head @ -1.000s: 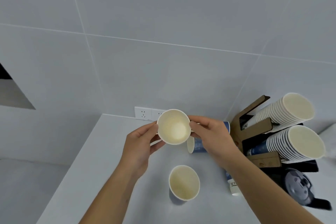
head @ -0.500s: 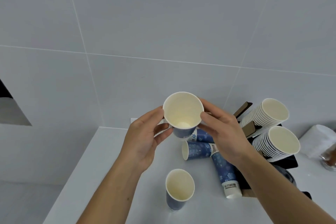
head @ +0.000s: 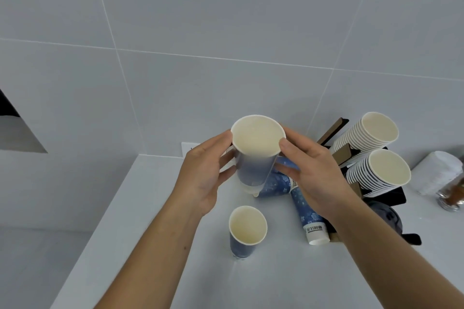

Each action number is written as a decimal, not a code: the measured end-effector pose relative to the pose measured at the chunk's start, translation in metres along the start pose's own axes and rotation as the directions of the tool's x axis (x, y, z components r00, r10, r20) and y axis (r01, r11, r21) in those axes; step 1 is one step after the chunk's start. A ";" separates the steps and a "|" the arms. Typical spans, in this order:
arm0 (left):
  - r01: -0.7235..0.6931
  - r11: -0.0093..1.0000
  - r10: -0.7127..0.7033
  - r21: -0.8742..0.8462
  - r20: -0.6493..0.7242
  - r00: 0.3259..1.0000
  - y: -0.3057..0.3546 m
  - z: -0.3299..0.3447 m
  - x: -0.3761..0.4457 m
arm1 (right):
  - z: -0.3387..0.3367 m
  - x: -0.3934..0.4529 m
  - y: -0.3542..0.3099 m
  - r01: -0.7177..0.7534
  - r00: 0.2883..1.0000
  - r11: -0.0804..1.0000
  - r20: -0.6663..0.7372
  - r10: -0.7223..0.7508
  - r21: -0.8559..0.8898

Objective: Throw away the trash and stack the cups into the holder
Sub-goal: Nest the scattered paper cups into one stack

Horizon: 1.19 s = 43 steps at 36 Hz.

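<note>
**Both hands lift a paper cup above the desk**

A paper cup [head: 254, 150] is held in the air between the two hands, its open mouth tipped up toward the camera and its long axis running down and slightly right; its blue body is blurred. The left hand [head: 203, 173] curls against the cup's left side with fingers partly closed on it, and the right hand [head: 311, 170] presses its thumb at the rim on the right, fingers loosely bent around the far side.

Below, an upright cup [head: 247, 231] stands on the white desk [head: 140, 221], mouth up. Behind and right of it a nested run of blue cups [head: 305, 211] lies on its side, long axis running from back to front with the base toward the camera. Another lying cup [head: 275, 184] shows partly behind the held one.

At the right, a cardboard holder [head: 344, 155] carries two tilted stacks of cups [head: 374, 155], mouths facing up and toward the camera. A roll of white paper [head: 438, 173] and a glass jar [head: 450, 198] sit near the right edge.

Pale grey tiled walls meet in a corner behind the desk. The desk's left edge drops away to a lower grey surface; its left and front areas are bare.
</note>
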<state>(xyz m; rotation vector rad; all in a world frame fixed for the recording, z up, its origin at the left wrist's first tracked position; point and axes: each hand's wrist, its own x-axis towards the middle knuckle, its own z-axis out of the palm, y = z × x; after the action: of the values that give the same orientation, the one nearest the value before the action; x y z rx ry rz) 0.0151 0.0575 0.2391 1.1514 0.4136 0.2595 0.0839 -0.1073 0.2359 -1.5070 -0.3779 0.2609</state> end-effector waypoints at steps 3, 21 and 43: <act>0.026 0.999 -0.027 0.034 0.002 1.000 -0.006 -0.003 -0.001 | -0.003 -0.005 0.007 -0.020 1.000 1.000 -0.003 0.020 0.002; 0.209 0.965 -0.198 0.156 -0.083 0.977 -0.069 -0.020 -0.014 | -0.016 -0.028 0.066 -0.344 0.936 0.939 -0.080 0.342 -0.011; 0.186 0.923 -0.141 0.338 -0.154 0.978 -0.136 -0.046 -0.003 | -0.015 -0.026 0.128 -0.418 0.908 0.856 -0.157 0.387 -0.304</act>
<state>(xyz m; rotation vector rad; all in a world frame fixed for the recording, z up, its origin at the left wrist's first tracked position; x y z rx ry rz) -0.0092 0.0412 0.0988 1.4458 0.6866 0.1137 0.0743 -0.1246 0.1063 -1.9224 -0.0224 0.4769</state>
